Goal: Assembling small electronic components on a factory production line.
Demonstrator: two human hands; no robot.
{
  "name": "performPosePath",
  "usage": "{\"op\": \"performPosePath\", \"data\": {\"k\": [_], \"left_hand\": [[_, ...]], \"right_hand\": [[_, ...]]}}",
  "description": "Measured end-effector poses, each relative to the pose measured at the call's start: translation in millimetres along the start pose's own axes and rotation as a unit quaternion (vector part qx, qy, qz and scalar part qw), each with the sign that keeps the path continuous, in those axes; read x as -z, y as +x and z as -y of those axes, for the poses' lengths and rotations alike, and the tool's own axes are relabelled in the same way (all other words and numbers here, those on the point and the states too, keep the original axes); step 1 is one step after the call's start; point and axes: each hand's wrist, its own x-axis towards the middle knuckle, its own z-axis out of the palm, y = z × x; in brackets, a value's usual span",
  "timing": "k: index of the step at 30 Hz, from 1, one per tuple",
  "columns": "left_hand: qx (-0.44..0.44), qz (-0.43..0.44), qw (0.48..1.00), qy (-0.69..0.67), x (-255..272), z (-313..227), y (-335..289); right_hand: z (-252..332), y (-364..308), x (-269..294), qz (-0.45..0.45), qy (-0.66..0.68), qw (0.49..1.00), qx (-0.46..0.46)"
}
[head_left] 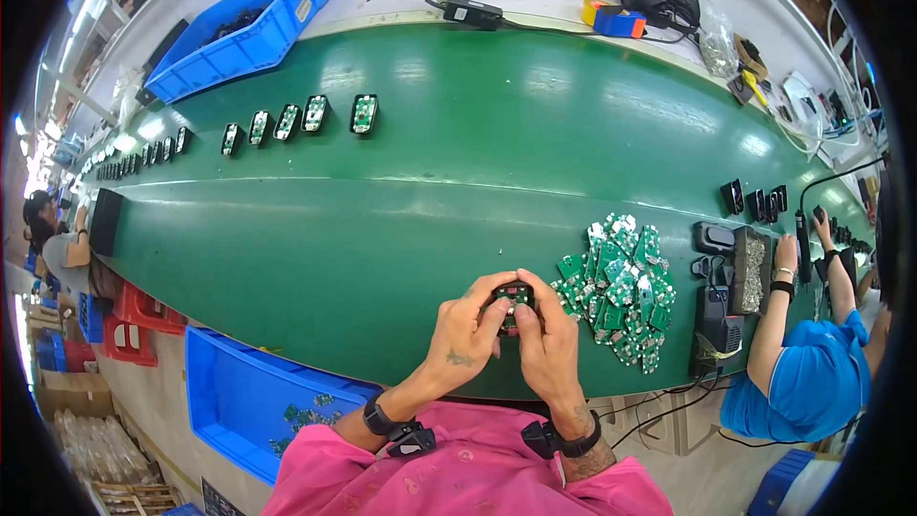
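Note:
Close to the table's front edge, my left hand (462, 333) and my right hand (551, 336) are closed around a small black housing with a green circuit board in it (517, 294). Both thumbs rest on the board and the fingers wrap the housing's sides, hiding much of it. Just right of my right hand lies a loose pile of green circuit boards (619, 289). Farther off to the left, several black housings with boards (314, 114) stand in a row on the green table (420, 201).
A blue bin (250, 36) stands at the far left; another blue bin (229, 401) holding some boards sits below the table edge. On the right are a metal box of small parts (750, 272), a black soldering-station-like unit (718, 325), cables, and a co-worker in blue (812, 373).

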Motion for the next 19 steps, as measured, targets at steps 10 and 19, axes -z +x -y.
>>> {"op": "performPosePath", "data": {"k": [10,19], "left_hand": [[0.083,0.031,0.996,-0.024,7,-2,17],[-0.009,0.010,0.999,0.040,-2,-3,7]], "right_hand": [[1,13,-6,0.006,0.036,0.998,-0.053],[-30,0,-31,-0.065,0.269,0.960,-0.042]]}}
